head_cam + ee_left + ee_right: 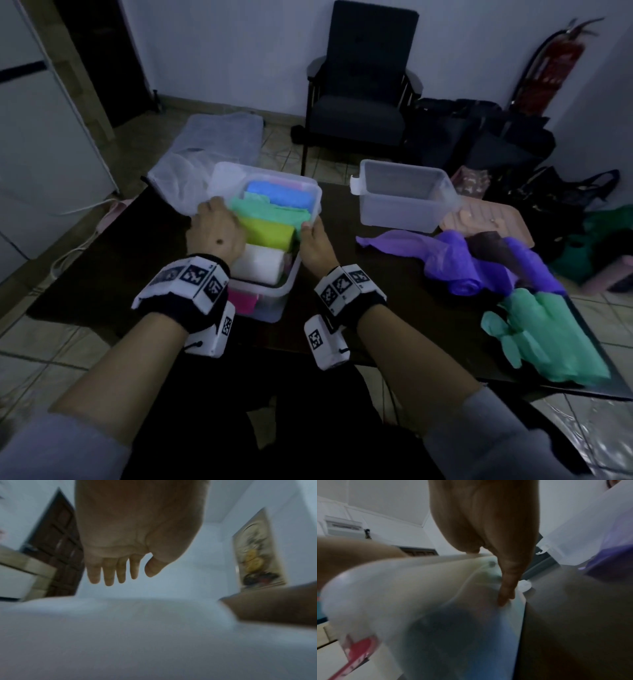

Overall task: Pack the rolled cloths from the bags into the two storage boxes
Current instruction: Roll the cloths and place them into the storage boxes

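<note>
The left storage box (274, 303) stands on the dark table, packed with rolled cloths: blue (279, 193), green (270, 210), yellow (267, 233), white (260, 265) and pink (241, 301). My left hand (214, 229) hovers over the box's left side with fingers (109, 574) straight and relaxed, holding nothing. My right hand (317, 243) grips the box's right rim, thumb on top and fingers (508, 585) down the outer wall (436, 601). The second storage box (404, 202) stands empty to the right. A purple bag (455, 257) and a green bag (548, 332) lie at the table's right.
A pink lid (486, 219) lies behind the purple bag. A white mesh bag (205, 147) sits behind the left box. On the floor beyond the table are a dark chair (363, 85), dark bags (479, 137) and a red fire extinguisher (555, 68).
</note>
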The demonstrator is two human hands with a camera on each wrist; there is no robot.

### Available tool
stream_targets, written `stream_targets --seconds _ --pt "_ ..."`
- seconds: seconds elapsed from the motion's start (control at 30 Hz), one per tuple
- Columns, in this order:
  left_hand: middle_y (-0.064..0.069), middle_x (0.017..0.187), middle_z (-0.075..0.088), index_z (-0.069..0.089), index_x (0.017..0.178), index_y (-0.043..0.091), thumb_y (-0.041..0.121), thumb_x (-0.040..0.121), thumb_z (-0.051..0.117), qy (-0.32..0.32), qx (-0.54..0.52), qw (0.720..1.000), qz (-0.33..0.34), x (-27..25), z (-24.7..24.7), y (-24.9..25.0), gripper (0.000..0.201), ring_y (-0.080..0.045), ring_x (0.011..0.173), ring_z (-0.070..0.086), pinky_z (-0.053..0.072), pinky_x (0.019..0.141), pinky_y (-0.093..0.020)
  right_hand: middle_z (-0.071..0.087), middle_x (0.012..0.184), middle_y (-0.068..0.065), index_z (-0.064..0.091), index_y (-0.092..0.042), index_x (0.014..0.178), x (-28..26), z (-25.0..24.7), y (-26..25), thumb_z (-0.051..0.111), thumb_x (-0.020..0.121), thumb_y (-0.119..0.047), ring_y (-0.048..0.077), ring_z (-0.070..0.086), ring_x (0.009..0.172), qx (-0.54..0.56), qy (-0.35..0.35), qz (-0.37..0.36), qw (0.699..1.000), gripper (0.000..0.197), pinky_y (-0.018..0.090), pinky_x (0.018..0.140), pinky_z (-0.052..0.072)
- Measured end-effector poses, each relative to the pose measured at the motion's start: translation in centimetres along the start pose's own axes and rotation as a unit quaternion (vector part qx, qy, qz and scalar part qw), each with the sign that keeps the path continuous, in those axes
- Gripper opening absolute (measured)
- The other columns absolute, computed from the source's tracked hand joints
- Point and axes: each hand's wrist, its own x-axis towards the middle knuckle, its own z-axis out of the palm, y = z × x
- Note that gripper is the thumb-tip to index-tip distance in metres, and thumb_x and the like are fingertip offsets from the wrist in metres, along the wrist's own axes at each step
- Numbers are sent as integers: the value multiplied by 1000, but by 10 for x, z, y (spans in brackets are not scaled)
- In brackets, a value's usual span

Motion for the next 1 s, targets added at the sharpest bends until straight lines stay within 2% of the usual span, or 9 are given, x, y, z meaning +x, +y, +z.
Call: stream_targets --seconds 0.1,0.17,0.23,0.33,0.43,0.6,0.77,0.93,1.0 --pt "-20 138 40 39 134 3 9 95 39 24 -42 992 115 -17 8 45 39 -35 125 40 31 101 -40 36 148 7 26 -17 147 1 -19 6 33 100 -42 27 40 132 12 -13 28 999 53 47 107 37" --pt "-15 139 40 40 134 7 10 95 39 -10 -81 984 158 -29 21 74 39 -31 126 40 29 102 -35 24 154 6 20 -17 149 4 -43 14 36 98 -45 29 31 138 4 10 60 998 60 51 106 37" --pt "-11 140 40 40 135 10 15 97 39 -58 -95 979 173 -39 41 95 38 -26 128 39 29 104 -33 29 152 9 24 -12 148 9 -76 25 39 99 -37 30 37 134 -37 52 66 996 56 50 102 42" --pt "-7 145 35 37 138 13 22 99 39 -155 -60 973 159 -49 79 112 41 -21 132 36 28 107 -32 47 138 14 41 -6 138 13 -133 40 43 98 -28 31 51 121 -99 149 67 982 46 49 97 46" --pt "-9 151 26 32 142 13 31 97 43 -253 0 959 125 -51 120 116 49 -24 136 32 30 109 -37 57 126 19 54 -1 126 23 -188 48 50 92 -19 37 55 115 -107 237 79 962 39 49 96 46" --pt "-9 158 -6 11 150 21 45 95 43 -326 116 935 71 -39 166 115 68 -28 146 -1 9 116 -48 53 132 17 47 -5 135 58 -255 35 54 88 -19 35 54 115 -124 302 109 939 50 48 93 49" --pt "-4 154 -26 -6 149 31 60 91 37 -376 181 908 41 -27 182 103 78 -30 143 -20 -2 112 -58 47 136 21 39 -1 139 105 -277 32 54 88 -19 39 50 118 -106 317 140 932 56 49 92 48" --pt "-6 149 -37 -20 146 32 73 84 34 -407 220 886 40 -27 191 96 92 -32 138 -30 -7 110 -61 47 135 18 32 -2 142 129 -275 44 56 87 -30 39 51 116 -95 271 173 942 67 51 92 48" --pt "-6 148 -38 -21 145 31 74 83 33 -409 219 885 41 -28 193 95 93 -32 138 -31 -8 109 -61 50 132 18 36 -1 140 134 -276 48 55 89 -30 38 54 112 -119 243 173 947 62 45 92 49"
